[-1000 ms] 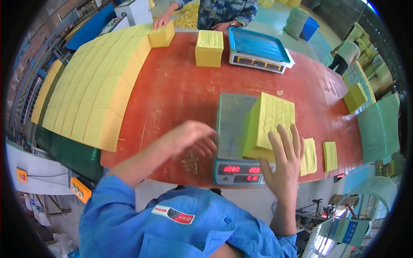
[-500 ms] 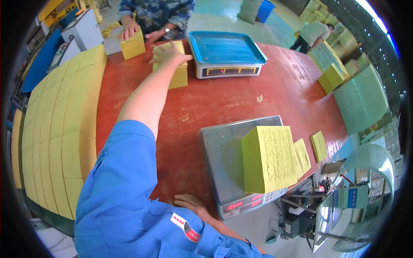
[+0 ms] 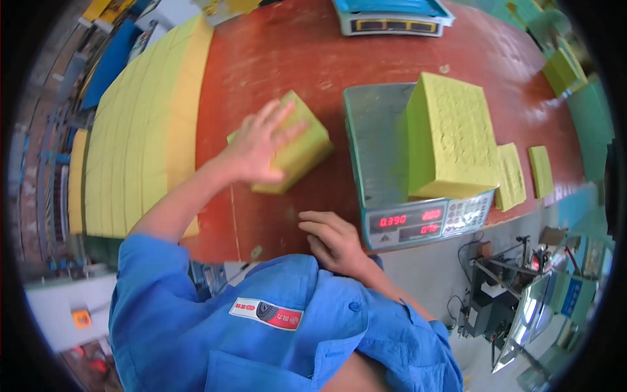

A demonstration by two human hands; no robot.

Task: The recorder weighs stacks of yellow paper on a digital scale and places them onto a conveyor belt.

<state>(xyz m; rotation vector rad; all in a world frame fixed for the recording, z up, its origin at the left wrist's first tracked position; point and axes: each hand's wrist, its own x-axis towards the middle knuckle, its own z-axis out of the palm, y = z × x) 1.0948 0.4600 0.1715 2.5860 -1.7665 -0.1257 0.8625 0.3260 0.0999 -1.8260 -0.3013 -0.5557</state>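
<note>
My left hand lies spread over a yellow paper block, its fingers across the top and its thumb at the near side. Hand and block are slightly blurred, and the block sits turned at an angle on the red table. My right hand rests at the table's near edge, fingers loosely extended and holding nothing. Just right of it stands a digital scale with a lit red display. A larger yellow paper stack with stamped round marks stands upright on its plate.
A long row of yellow paper blocks lines the table's left side. Beside the scale lie a thin yellow slab and a smaller yellow piece. A second scale with a blue tray stands at the far edge. Equipment stands below right.
My left hand has come back from the far side with a yellow block, now nearer me and turned. My view has shifted downward. The scale's displayed reading differs.
</note>
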